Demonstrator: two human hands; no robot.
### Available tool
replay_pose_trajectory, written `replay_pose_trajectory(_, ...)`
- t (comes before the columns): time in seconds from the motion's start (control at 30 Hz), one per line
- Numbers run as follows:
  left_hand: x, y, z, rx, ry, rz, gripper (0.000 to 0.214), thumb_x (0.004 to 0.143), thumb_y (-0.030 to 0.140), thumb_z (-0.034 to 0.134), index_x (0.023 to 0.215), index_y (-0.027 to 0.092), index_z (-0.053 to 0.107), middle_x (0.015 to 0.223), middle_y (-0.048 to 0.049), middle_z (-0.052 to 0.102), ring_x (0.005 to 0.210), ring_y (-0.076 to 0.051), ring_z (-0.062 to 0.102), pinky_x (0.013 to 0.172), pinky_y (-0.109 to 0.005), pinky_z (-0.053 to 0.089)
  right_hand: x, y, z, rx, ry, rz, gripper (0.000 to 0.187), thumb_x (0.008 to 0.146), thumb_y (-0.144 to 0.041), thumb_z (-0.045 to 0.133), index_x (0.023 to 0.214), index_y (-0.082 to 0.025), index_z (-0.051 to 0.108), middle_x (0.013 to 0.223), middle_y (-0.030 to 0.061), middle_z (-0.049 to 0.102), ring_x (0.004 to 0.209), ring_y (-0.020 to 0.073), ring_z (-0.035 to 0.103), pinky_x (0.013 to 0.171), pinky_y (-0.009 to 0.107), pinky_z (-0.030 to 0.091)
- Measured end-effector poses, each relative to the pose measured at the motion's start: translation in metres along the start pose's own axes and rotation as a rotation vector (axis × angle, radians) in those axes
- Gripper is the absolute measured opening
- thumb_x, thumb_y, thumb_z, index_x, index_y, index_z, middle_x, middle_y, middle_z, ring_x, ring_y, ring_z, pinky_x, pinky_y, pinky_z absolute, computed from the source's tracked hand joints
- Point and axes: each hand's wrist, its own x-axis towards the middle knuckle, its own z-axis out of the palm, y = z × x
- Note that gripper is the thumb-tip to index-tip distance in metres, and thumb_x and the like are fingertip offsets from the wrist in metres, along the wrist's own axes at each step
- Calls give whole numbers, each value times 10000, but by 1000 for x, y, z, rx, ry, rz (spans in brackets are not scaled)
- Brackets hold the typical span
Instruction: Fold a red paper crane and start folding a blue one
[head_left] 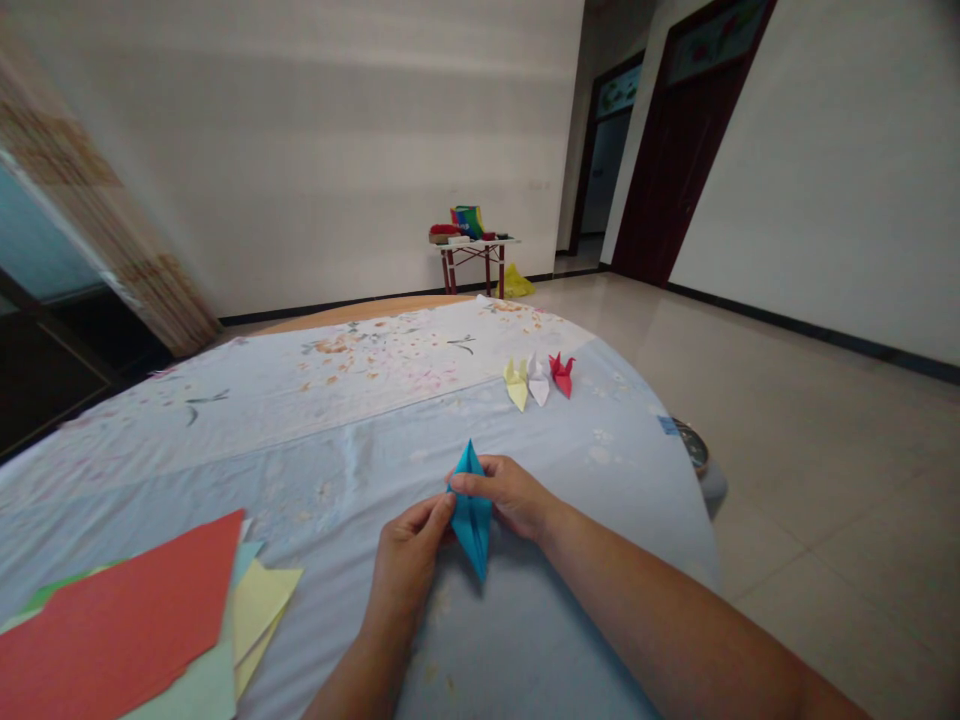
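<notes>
A blue sheet of origami paper (472, 525), folded into a long diamond with a slit down its middle, is held just over the table. My left hand (415, 535) pinches its left edge between thumb and fingers. On the upper right part of the diamond, my right hand (510, 490) grips with the thumb lying across the front and the fingers behind, mostly hidden. Beyond the hands stand three folded paper figures in a row: a yellow one (517, 384), a white one (538, 382) and a red one (561, 375).
Coloured paper sheets (142, 610), red on top, lie stacked at the left front. A flowered cloth (360, 440) covers the round table. Farther off, a small table (480, 243) holds several items beside a yellow bag (516, 283). A stool-like object (694, 448) sits right of the table.
</notes>
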Motion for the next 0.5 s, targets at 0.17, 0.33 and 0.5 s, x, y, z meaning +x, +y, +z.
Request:
replay_pose_trajectory(0.17,-1,-1,0,36,-7,3,362,661,434,676,884,153,725,762,-39,729,734,-219,657,696,-289,511,0,2,0,-90,59,-19,352,528,-403,779,666,-117,629,572,-24,570,508,78,461,543,222,372)
replay_pose_trajectory(0.33,2,-6,-1,4,-60,-3,356,689,424,658,899,144,718,783,-55,727,748,-222,651,729,-318,507,-1,2,1,-81,94,-24,356,533,-419,769,576,-125,574,494,-57,486,451,54,384,473,205,311)
replay_pose_trajectory(0.5,0,-9,1,-11,-93,-17,342,694,429,651,895,161,721,766,-41,723,718,-212,645,714,-303,501,-1,-4,1,-18,148,-13,349,524,-415,772,597,-125,592,508,-50,502,458,59,402,478,210,313)
